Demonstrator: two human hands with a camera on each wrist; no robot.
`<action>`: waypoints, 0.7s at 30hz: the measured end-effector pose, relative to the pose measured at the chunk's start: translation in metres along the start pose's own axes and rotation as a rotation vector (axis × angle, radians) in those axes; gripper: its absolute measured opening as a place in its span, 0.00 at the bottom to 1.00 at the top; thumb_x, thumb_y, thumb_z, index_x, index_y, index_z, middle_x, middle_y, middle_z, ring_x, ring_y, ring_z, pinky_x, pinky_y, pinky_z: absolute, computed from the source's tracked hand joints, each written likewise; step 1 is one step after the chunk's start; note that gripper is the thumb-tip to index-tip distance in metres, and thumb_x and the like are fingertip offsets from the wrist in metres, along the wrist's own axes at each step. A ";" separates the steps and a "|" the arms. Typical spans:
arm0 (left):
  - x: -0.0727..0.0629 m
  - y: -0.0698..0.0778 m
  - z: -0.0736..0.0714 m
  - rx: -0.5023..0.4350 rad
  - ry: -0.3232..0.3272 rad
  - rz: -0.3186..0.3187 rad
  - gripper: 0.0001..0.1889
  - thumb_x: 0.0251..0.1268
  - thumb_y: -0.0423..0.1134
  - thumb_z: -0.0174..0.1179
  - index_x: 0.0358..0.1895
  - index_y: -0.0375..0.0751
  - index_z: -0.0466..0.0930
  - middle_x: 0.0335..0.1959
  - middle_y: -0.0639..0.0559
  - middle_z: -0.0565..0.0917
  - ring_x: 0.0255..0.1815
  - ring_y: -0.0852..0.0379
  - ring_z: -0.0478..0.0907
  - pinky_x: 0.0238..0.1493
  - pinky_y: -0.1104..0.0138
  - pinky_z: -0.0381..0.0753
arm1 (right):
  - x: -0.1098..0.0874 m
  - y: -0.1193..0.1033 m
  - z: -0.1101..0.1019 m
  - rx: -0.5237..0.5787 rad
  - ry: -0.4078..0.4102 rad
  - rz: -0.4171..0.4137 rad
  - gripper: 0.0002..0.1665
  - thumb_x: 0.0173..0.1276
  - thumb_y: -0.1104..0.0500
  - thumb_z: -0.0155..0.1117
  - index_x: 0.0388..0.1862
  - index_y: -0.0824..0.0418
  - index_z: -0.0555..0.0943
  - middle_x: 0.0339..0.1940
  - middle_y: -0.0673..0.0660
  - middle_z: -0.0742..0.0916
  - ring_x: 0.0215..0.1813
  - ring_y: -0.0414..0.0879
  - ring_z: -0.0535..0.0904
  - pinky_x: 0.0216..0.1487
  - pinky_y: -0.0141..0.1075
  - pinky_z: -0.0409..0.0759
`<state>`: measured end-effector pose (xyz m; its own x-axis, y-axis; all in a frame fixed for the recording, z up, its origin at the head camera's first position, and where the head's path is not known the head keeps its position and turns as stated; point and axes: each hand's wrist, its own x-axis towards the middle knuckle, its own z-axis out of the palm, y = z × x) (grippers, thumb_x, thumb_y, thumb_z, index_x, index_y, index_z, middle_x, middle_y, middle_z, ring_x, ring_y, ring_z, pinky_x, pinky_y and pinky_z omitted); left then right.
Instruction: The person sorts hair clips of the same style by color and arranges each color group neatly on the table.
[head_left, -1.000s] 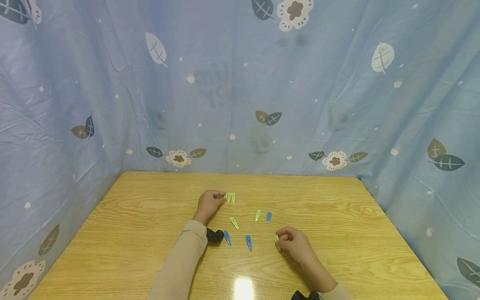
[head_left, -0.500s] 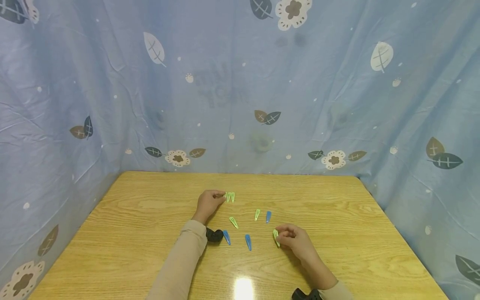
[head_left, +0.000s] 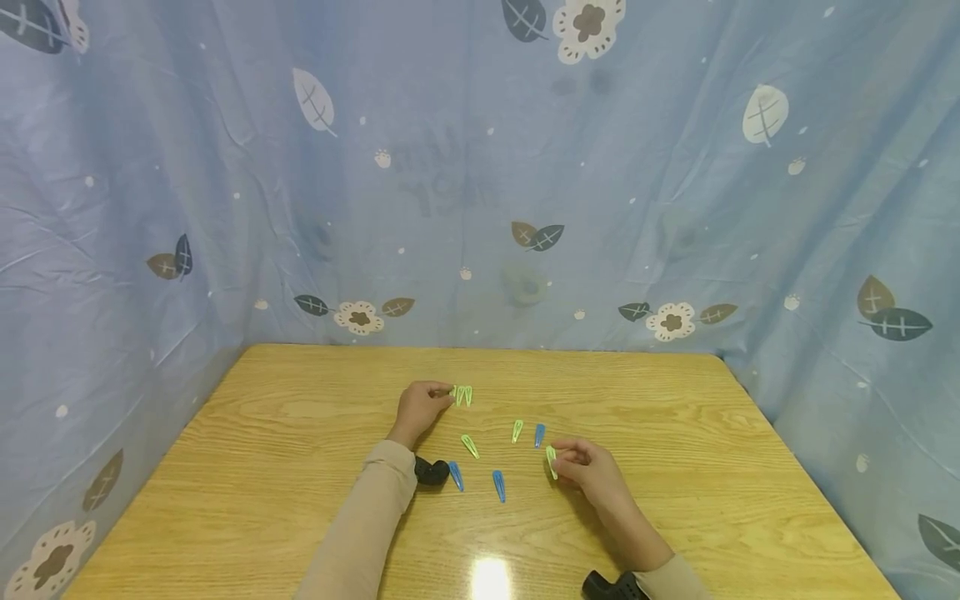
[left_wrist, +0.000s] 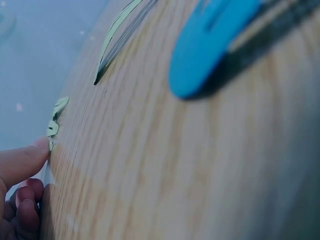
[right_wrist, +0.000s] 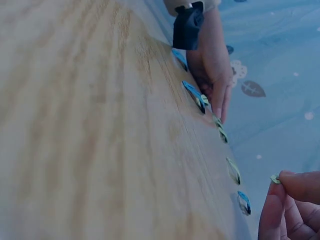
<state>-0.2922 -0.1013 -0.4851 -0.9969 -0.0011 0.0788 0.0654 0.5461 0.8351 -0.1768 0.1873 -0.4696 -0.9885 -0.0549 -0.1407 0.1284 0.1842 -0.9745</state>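
1. On the yellow-brown wood-grain worktop (head_left: 712, 500), a slim blue teardrop-shaped hair clip (head_left: 499, 486) is lying nearest to me, pointing its narrow end my way.
2. To the right of that nearest blue clip and a little beyond it, my right hand (head_left: 592, 479) is pinching a pale green teardrop-shaped hair clip (head_left: 551, 458) between thumb and fingers, holding it off the worktop.
3. Far beyond the nearest blue clip and to its left, my left hand (head_left: 420, 410) is pinching the left end of a row of three pale green clips (head_left: 461, 395); my fingertips are partly hiding the leftmost one.
4. Beyond the nearest blue clip, a slanted pale green clip (head_left: 470, 447) is lying slightly left; slightly right, a loose pale green clip (head_left: 517, 431) is lying just beside a second blue clip (head_left: 539, 436).
5. To the left of the nearest blue clip, a third blue clip (head_left: 456, 476) is lying close beside the black device (head_left: 431, 472) on my left wrist.
6. Behind everything, a blue fabric curtain (head_left: 465, 192) is hanging, showing leaves and flowers.
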 end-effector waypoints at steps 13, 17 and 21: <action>0.001 0.001 0.000 -0.010 0.000 0.006 0.12 0.60 0.39 0.65 0.47 0.45 0.86 0.45 0.47 0.85 0.38 0.54 0.77 0.42 0.59 0.78 | 0.029 -0.017 0.028 -0.052 -0.052 -0.127 0.19 0.63 0.66 0.64 0.52 0.72 0.77 0.34 0.57 0.81 0.33 0.42 0.78 0.38 0.31 0.81; 0.001 0.000 0.000 -0.019 -0.005 -0.005 0.12 0.60 0.40 0.65 0.47 0.46 0.86 0.46 0.48 0.85 0.40 0.54 0.77 0.43 0.59 0.77 | 0.044 -0.024 0.041 -0.074 -0.029 -0.154 0.17 0.62 0.68 0.64 0.50 0.71 0.79 0.32 0.57 0.82 0.32 0.44 0.79 0.36 0.36 0.82; 0.001 -0.002 0.001 -0.010 -0.006 -0.008 0.12 0.61 0.41 0.65 0.47 0.46 0.86 0.45 0.49 0.85 0.39 0.55 0.76 0.41 0.61 0.77 | 0.058 -0.029 0.052 -0.076 -0.030 -0.172 0.16 0.62 0.68 0.64 0.50 0.70 0.79 0.32 0.58 0.83 0.31 0.45 0.78 0.36 0.38 0.81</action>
<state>-0.2932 -0.1014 -0.4874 -0.9976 -0.0006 0.0693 0.0581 0.5381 0.8409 -0.2336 0.1280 -0.4583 -0.9924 -0.1216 0.0207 -0.0500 0.2430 -0.9687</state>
